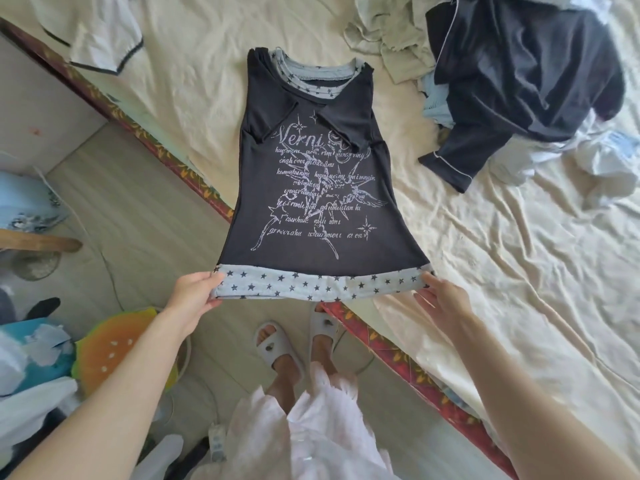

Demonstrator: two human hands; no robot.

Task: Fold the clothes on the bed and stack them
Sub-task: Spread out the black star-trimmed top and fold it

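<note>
Fingers of my left hand [194,289] and right hand [443,299] pinch the two hem corners of the top [311,188], the starred band stretched between them. From the head view I see its long axis running straight away from me onto the bed [485,254], neck farthest, both hands equally near; I'd judge the fold goes hem toward neck.

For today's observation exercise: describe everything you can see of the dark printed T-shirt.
The dark printed T-shirt looks like soft jersey, with pale script, a starburst graphic and a grey star-patterned hem and neckline. Both sleeves are folded inward. Its top lies on the cream bedsheet; the left hand and right hand pinch the hem corners, stretching it.
</note>
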